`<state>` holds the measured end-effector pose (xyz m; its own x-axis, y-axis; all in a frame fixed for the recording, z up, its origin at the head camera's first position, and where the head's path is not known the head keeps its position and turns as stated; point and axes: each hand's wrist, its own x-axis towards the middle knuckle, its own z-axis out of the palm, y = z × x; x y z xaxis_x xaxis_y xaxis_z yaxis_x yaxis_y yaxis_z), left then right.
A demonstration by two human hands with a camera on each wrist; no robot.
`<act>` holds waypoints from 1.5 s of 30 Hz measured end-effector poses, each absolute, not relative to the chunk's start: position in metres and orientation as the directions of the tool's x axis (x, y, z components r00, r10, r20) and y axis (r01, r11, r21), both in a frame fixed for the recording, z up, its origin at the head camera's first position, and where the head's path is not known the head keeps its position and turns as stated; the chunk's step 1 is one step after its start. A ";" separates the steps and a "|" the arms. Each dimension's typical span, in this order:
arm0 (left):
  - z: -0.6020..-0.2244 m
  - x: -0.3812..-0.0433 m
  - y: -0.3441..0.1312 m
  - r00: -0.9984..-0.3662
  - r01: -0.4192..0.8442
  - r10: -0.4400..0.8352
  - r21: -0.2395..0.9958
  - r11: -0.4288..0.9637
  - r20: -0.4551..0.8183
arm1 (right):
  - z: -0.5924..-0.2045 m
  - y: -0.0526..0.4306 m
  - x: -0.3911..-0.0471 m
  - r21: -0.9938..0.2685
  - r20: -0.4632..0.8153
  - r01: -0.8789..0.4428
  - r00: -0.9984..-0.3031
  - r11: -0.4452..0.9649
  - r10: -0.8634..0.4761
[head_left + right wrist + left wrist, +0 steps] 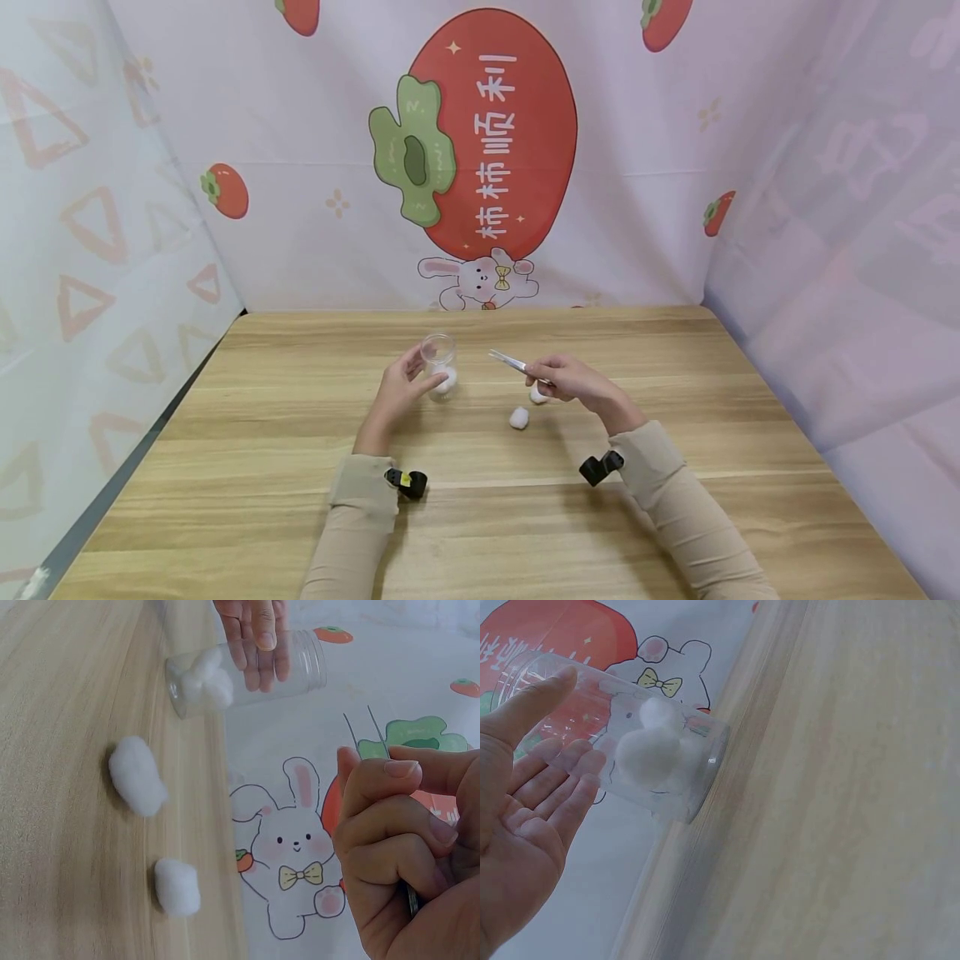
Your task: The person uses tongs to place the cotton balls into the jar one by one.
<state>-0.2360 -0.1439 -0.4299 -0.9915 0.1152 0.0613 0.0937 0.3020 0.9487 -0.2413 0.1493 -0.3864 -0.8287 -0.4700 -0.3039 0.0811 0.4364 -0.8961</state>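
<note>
A clear plastic jar (437,348) stands upright on the table, with several white cotton balls (651,754) at its bottom. My left hand (399,388) holds the jar from its left side, thumb on the near side and fingers round the far side. To the right, my right hand (576,383) pinches a pair of metal tweezers (512,362) above the table. Their tips (377,733) are apart, with nothing between them, and point toward the jar. Two loose cotton balls lie by the right hand: one cotton ball (519,417) nearer me, another (537,395) partly beneath the hand.
The wooden table (480,533) has its far edge against a printed cloth backdrop (300,233). Cloth walls also rise at the left and right sides. A small black camera (408,482) is worn on the left wrist, and another black camera (600,468) on the right.
</note>
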 end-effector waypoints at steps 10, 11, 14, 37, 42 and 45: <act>-0.449 -0.246 -0.148 -0.991 0.113 0.105 0.949 0.296 0.085 | -0.388 0.158 -0.241 -0.887 -0.304 0.072 -0.835 0.456 -0.459; -0.449 -0.246 -0.148 -0.991 0.109 0.102 0.949 0.295 0.082 | -0.388 0.159 -0.241 -0.886 -0.303 0.070 -0.835 0.458 -0.459; -0.447 -0.245 -0.147 -0.993 0.098 0.097 0.950 0.297 0.072 | -0.390 0.162 -0.241 -0.886 -0.304 0.071 -0.834 0.458 -0.460; -0.415 -0.227 -0.142 -0.992 0.082 0.121 0.952 0.296 0.048 | -0.410 0.194 -0.246 -0.857 -0.326 0.067 -0.838 0.511 -0.437; -0.416 -0.226 -0.143 -0.991 0.084 0.126 0.949 0.303 0.047 | -0.414 0.198 -0.247 -0.852 -0.333 0.077 -0.843 0.517 -0.423; -0.415 -0.226 -0.143 -0.991 0.080 0.126 0.950 0.303 0.043 | -0.416 0.203 -0.248 -0.851 -0.330 0.073 -0.844 0.520 -0.422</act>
<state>-0.2258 -0.1427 -0.4151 -0.9911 0.1260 0.0435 0.0802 0.3030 0.9496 -0.2480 0.2026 -0.4157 -0.8441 -0.4223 -0.3305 0.0729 0.5203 -0.8509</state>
